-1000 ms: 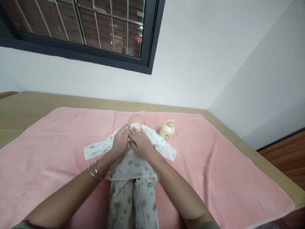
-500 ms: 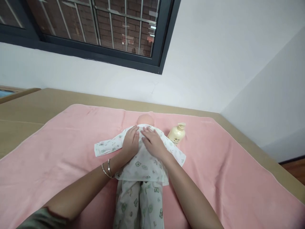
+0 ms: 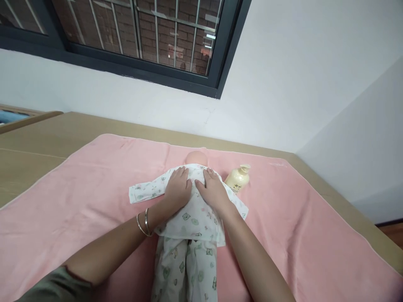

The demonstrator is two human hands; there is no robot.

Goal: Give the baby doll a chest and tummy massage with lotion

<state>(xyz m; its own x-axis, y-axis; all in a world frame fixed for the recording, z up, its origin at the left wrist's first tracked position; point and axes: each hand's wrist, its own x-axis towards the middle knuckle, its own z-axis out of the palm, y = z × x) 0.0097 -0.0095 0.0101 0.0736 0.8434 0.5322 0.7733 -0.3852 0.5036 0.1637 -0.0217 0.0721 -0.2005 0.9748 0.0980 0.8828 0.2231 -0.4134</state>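
Observation:
A baby doll (image 3: 196,157) lies face down or with its face hidden, its bare rounded head toward the wall. It wears a white long-sleeved top (image 3: 192,224) printed with small green animals, and matching trousers (image 3: 171,268). Flat on the upper left of the top rests my left hand (image 3: 179,188), fingers stretched toward the head. My right hand (image 3: 214,189) lies on the upper right side, thumb pointing inward. Both hands are open and press on the cloth without gripping it. Two silver bangles (image 3: 144,222) circle my left wrist.
Beside the doll's right-hand sleeve stands or leans a cream pump bottle (image 3: 237,179). Under everything spreads a pink blanket (image 3: 94,201) over a wooden surface (image 3: 40,136). Beyond it are a white wall (image 3: 141,102) and a dark-framed window (image 3: 201,86).
My hands have moved apart on the doll's top, the right one shifting outward to the right. The whole view has shifted slightly.

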